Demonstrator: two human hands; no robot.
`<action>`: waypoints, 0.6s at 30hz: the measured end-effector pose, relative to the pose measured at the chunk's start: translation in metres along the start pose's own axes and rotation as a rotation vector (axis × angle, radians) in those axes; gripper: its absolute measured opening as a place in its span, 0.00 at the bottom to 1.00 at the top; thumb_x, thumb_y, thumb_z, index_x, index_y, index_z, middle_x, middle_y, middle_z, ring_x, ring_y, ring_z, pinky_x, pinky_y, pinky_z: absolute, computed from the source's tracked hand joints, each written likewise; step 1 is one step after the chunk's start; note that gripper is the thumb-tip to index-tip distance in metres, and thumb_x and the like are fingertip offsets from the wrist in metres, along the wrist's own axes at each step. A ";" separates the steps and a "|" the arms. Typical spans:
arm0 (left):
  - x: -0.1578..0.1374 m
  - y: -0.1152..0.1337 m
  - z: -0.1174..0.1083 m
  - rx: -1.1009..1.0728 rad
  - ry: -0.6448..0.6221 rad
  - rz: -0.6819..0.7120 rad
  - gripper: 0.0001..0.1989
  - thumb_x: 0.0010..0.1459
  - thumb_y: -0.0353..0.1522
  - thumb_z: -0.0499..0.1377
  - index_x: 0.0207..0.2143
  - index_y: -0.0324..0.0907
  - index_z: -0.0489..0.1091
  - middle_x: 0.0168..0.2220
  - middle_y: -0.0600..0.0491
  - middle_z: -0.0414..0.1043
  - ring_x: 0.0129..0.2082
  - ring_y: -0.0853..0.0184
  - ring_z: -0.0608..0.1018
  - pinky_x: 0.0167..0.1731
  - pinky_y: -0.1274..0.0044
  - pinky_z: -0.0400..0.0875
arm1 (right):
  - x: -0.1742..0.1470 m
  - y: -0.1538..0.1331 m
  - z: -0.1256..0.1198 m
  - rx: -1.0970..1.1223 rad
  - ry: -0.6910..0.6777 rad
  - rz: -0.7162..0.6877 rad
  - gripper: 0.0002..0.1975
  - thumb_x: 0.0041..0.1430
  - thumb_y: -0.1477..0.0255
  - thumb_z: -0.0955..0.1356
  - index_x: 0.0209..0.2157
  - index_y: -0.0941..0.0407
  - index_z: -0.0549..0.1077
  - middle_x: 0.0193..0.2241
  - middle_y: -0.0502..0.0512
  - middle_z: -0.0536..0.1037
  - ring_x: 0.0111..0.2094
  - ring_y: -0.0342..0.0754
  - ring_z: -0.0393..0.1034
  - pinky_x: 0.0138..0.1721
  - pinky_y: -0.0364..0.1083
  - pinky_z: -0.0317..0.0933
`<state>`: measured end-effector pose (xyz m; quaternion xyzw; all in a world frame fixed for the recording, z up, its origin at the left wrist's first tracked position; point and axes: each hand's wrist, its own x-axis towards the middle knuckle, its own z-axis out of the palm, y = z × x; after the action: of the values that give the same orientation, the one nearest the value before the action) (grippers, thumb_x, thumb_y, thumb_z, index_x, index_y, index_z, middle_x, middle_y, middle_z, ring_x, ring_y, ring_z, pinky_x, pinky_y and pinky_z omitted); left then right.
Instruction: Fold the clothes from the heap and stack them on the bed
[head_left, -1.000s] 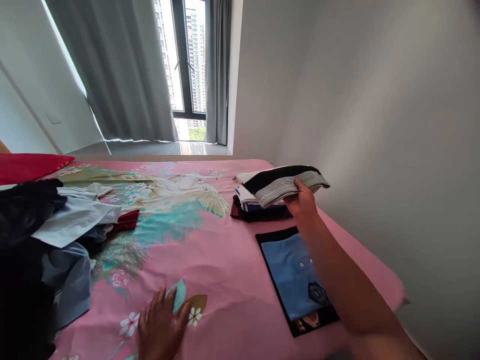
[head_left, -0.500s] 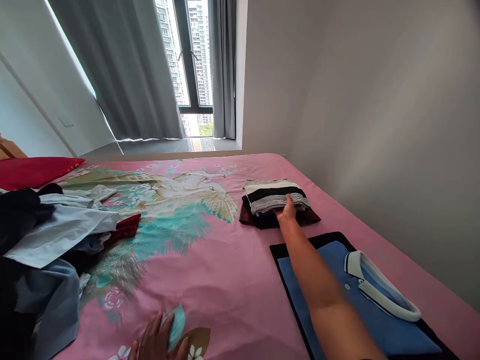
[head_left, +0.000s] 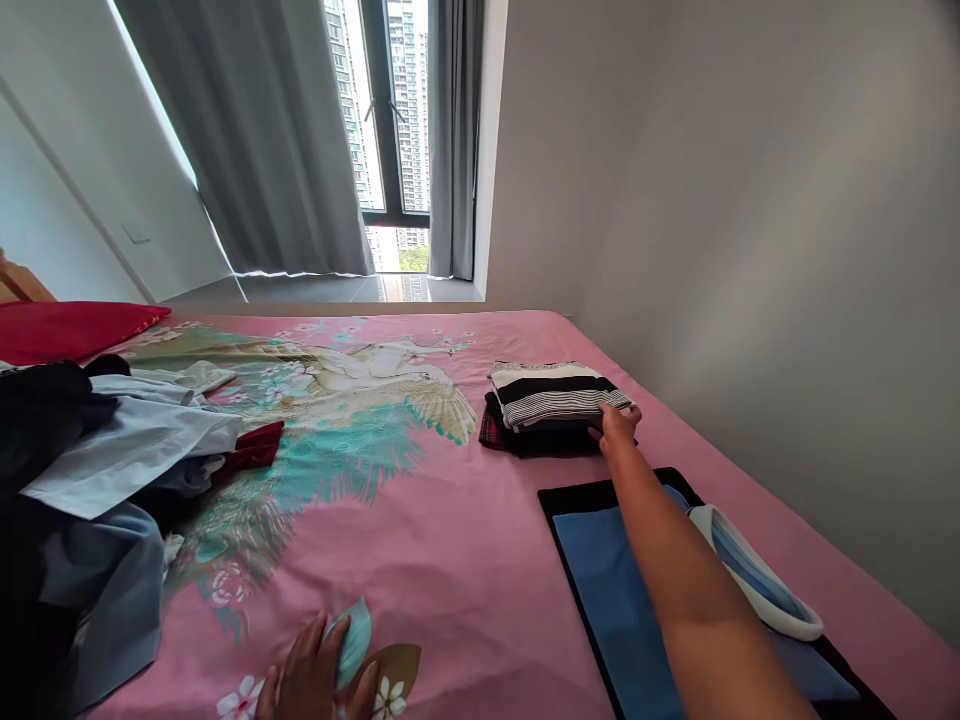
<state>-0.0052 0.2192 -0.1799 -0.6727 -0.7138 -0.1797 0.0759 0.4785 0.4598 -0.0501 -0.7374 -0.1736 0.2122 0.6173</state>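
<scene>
On the bed's right side is a stack of folded clothes [head_left: 555, 405], with a black, white and striped garment on top and dark and red plaid cloth below. My right hand [head_left: 619, 425] touches the stack's front right corner with its fingers apart; some fingertips are hidden against the cloth. Under my right forearm lies a folded blue polo shirt [head_left: 600, 580] with a white collar, flat on a black sheet-like piece [head_left: 566, 500]. My left hand [head_left: 311, 670] rests open on the pink bedsheet [head_left: 465, 600] at the bottom edge, partly cut off.
A loose heap of clothes [head_left: 142, 440], white, grey, black and dark red, lies at the left. Behind it is a red pillow [head_left: 75, 328]. A grey wall [head_left: 750, 250] runs along the bed's right side; a curtained window [head_left: 397, 120] is beyond the far end.
My right hand has slid right along the front of the stack, from near its middle to the right corner. My left hand stays in place on the sheet.
</scene>
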 end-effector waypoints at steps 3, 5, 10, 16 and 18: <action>-0.002 0.000 0.000 -0.007 0.003 0.004 0.27 0.54 0.47 0.47 0.52 0.43 0.66 0.58 0.45 0.62 0.59 0.56 0.62 0.57 0.58 0.51 | -0.002 0.001 -0.017 -0.108 0.159 -0.073 0.35 0.53 0.70 0.59 0.61 0.58 0.42 0.56 0.72 0.58 0.54 0.59 0.61 0.50 0.62 0.59; -0.004 0.001 -0.002 -0.009 0.005 0.005 0.27 0.54 0.47 0.48 0.52 0.43 0.66 0.58 0.45 0.62 0.59 0.56 0.62 0.57 0.59 0.51 | -0.012 -0.003 -0.019 -0.171 0.207 -0.200 0.33 0.54 0.70 0.58 0.61 0.60 0.46 0.60 0.71 0.52 0.60 0.61 0.50 0.57 0.64 0.49; -0.004 0.004 -0.007 -0.025 0.048 0.029 0.26 0.55 0.46 0.49 0.52 0.44 0.65 0.57 0.46 0.63 0.59 0.57 0.62 0.58 0.59 0.50 | -0.040 -0.015 0.007 -0.721 -0.097 -0.874 0.27 0.60 0.61 0.56 0.61 0.49 0.53 0.63 0.55 0.50 0.64 0.56 0.39 0.60 0.66 0.33; -0.007 0.005 -0.013 -0.080 0.060 0.015 0.25 0.53 0.45 0.54 0.51 0.44 0.67 0.56 0.45 0.64 0.58 0.55 0.63 0.58 0.59 0.50 | -0.064 0.004 0.008 -1.212 -0.344 -0.801 0.38 0.57 0.53 0.59 0.64 0.54 0.47 0.64 0.60 0.46 0.64 0.60 0.36 0.57 0.70 0.37; -0.015 0.008 -0.022 -0.112 0.023 -0.004 0.24 0.53 0.43 0.55 0.51 0.45 0.67 0.57 0.46 0.63 0.59 0.56 0.62 0.59 0.59 0.49 | -0.089 0.025 0.002 -1.151 -0.269 -0.926 0.32 0.60 0.56 0.56 0.62 0.56 0.53 0.63 0.63 0.51 0.63 0.60 0.40 0.56 0.70 0.37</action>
<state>0.0009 0.1978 -0.1638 -0.6725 -0.7029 -0.2273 0.0458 0.4013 0.4110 -0.0664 -0.7631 -0.6234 -0.1051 0.1339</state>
